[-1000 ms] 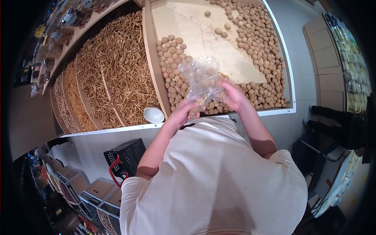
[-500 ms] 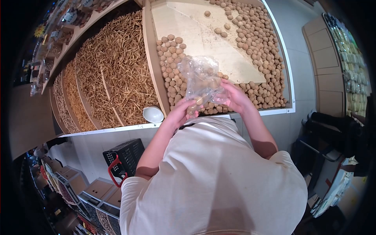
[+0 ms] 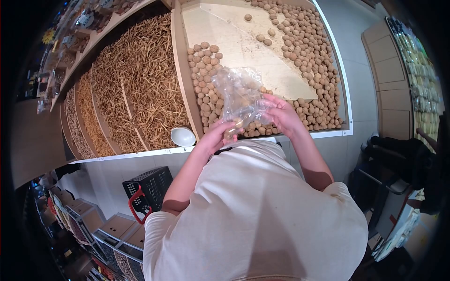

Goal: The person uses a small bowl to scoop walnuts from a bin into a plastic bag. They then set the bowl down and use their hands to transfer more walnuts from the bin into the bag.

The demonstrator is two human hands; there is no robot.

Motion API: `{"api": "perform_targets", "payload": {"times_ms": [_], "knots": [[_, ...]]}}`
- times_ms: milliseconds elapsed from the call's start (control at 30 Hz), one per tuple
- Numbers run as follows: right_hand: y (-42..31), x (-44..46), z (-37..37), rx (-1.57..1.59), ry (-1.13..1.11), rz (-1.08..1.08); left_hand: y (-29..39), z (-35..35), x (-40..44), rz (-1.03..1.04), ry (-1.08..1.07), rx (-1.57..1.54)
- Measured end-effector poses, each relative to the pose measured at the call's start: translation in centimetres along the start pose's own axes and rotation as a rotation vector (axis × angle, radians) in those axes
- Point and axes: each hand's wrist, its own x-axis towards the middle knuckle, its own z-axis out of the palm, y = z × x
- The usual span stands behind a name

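Note:
A clear plastic bag [image 3: 239, 91] hangs between my two hands above the front of the walnut bin. My left hand [image 3: 219, 135] is closed on the bag's near left end. On the other side my right hand [image 3: 283, 116] pinches its right edge between thumb and fingers. Through the crinkled film I see brownish round shapes; whether they are inside the bag or behind it I cannot tell. Loose walnuts [image 3: 314, 61] lie below and around, heaped along the right side, with a smaller group [image 3: 204, 70] at the left divider.
Left of the divider, a white scoop [image 3: 183, 137] rests at the front of a bin of dried brown strips [image 3: 152, 79]. A black shopping basket [image 3: 150, 189] with a red handle stands on the floor. At far right another person's dark-clothed legs [image 3: 398, 152] show.
My right hand has shifted slightly and its fingers have bent further onto the bag's edge. The bag's folds have changed a little. My left hand stays nearly in place.

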Motion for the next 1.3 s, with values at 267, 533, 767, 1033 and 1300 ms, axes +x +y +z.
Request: {"api": "perform_targets", "payload": {"times_ms": [267, 533, 767, 1033, 1300], "knots": [[-0.7, -0.7, 0.8, -0.057, 0.039, -0.087, -0.1, -0.2, -0.1, 0.012, -0.017, 0.009], [-1.4, -0.5, 1.8, -0.078, 0.076, -0.193, 1.0, 1.3, -0.7, 0.080, 0.000, 0.113], [-3.3, 1.1, 2.9, -0.082, 0.036, -0.285, 3.3, 2.1, -0.3, 0.109, 0.030, 0.083], [-6.7, 2.6, 4.8, -0.084, -0.013, -0.348, 6.0, 3.2, -0.3, 0.152, 0.071, 0.016], [-7.8, 2.7, 5.3, -0.112, -0.034, -0.370, 7.5, 3.9, -0.9, 0.135, 0.111, -0.082]]}}
